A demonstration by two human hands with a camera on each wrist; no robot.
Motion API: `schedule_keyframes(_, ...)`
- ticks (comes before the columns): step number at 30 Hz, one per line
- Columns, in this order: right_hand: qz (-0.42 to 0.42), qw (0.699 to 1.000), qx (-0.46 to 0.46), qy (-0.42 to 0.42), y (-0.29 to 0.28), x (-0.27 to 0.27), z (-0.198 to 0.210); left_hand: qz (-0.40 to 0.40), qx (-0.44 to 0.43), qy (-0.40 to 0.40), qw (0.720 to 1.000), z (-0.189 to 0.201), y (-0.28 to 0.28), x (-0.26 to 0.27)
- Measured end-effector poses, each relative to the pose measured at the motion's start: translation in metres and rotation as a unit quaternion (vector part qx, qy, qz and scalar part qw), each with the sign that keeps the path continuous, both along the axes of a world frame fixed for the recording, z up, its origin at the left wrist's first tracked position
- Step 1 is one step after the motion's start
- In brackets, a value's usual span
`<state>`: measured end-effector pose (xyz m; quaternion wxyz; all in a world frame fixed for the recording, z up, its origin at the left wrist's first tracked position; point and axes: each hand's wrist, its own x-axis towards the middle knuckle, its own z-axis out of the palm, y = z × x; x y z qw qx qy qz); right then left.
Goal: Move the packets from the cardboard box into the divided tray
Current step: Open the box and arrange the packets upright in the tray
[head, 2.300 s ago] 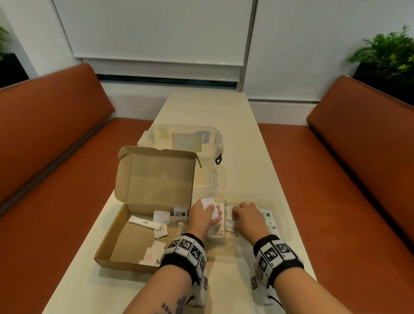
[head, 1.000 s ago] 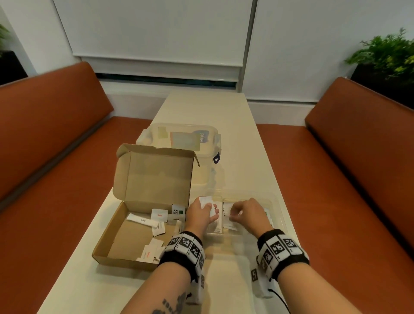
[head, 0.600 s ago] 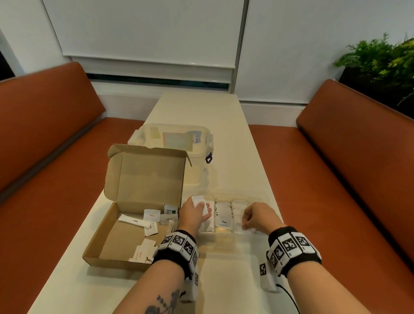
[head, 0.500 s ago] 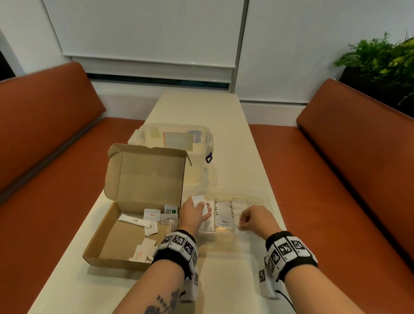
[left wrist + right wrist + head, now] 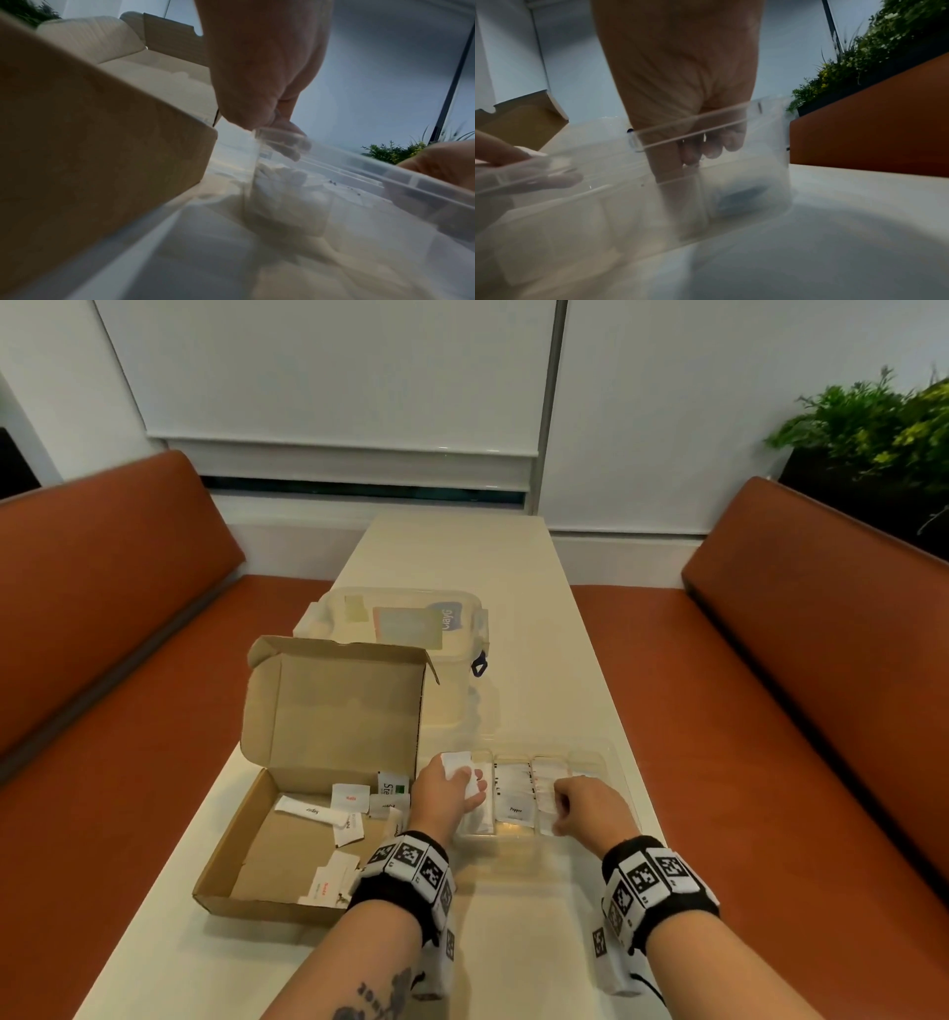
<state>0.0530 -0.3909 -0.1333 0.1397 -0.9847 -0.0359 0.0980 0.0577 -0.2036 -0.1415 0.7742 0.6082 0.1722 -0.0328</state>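
White paper packets point(image 5: 336, 814) lie in the open brown cardboard box point(image 5: 267, 855), others in the clear divided plastic tray point(image 5: 590, 757) beside it. Left hand point(image 5: 444, 796) pinches one white packet point(image 5: 457, 765) above the tray's leftmost compartment. Right hand point(image 5: 588, 806), fingers curled, reaches into a right compartment; what it holds is unclear.

Both forearms are bare, with no sleeves. Each wrist wears a black fabric band point(image 5: 405, 891) ringed with white square tiles printed with black-and-white coded markers. A dark tattoo point(image 5: 377, 996) marks the left forearm. A thin black cable point(image 5: 648, 986) trails from the right wristband point(image 5: 657, 891).
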Motion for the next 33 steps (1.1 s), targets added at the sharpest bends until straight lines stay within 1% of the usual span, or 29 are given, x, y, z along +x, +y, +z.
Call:
schedule_keyframes(3,-0.010,1.000,0.013,0.000,0.000,0.000,0.000,-0.003,0.002,-0.004,1.000,0.000,0.002,-0.002)
schedule_keyframes(6,-0.017,0.998,0.048,-0.022,0.002,-0.001,0.004,-0.037,0.025,-0.004,0.999,0.001,0.003,-0.003)
schedule_keyframes(8,-0.023,0.991,0.115,-0.071,0.009,-0.001,0.010,-0.052,0.021,0.002,0.998,0.003,0.002,-0.003)
schedule_keyframes(10,-0.029,0.969,0.222,-0.100,0.019,-0.002,0.017,-0.057,0.006,0.006,0.998,0.005,0.001,-0.003)
schedule_keyframes(11,-0.030,0.956,0.275,-0.098,0.025,-0.002,0.020,-0.060,-0.004,0.008,0.998,0.005,0.000,-0.003)
schedule_keyframes(13,-0.029,0.930,0.360,-0.067,0.035,-0.004,0.025,-0.065,-0.025,0.007,0.998,0.006,-0.001,-0.003)
schedule_keyframes(15,-0.035,0.914,0.403,-0.034,0.039,-0.004,0.027,-0.070,-0.044,0.002,0.997,0.006,-0.001,-0.004)
schedule_keyframes(17,-0.048,0.906,0.420,-0.017,0.039,-0.004,0.027,-0.078,-0.061,0.010,0.995,0.007,-0.001,-0.005)
schedule_keyframes(19,-0.061,0.898,0.435,-0.005,0.038,-0.005,0.025,-0.085,-0.086,0.036,0.992,0.008,-0.001,-0.005)
schedule_keyframes(21,-0.070,0.897,0.437,0.001,0.036,-0.006,0.023,-0.089,-0.106,0.060,0.989,0.009,-0.001,-0.004)
schedule_keyframes(23,-0.086,0.899,0.430,-0.006,0.033,-0.005,0.022,-0.093,-0.096,0.067,0.989,0.010,-0.001,-0.005)
schedule_keyframes(25,-0.097,0.900,0.425,-0.017,0.028,-0.003,0.022,-0.095,-0.071,0.054,0.991,0.010,-0.002,-0.005)
schedule_keyframes(27,-0.085,0.907,0.412,-0.006,0.024,-0.002,0.024,-0.099,-0.049,0.034,0.993,0.012,-0.005,-0.007)
schedule_keyframes(30,-0.052,0.928,0.367,0.029,0.019,-0.001,0.028,-0.118,-0.017,0.011,0.993,0.014,-0.013,-0.010)
schedule_keyframes(31,-0.048,0.933,0.355,0.031,0.017,-0.001,0.030,-0.121,-0.007,0.009,0.993,0.014,-0.015,-0.010)
schedule_keyframes(33,-0.062,0.940,0.335,0.005,0.010,0.000,0.031,-0.108,-0.016,0.015,0.994,0.012,-0.018,-0.009)
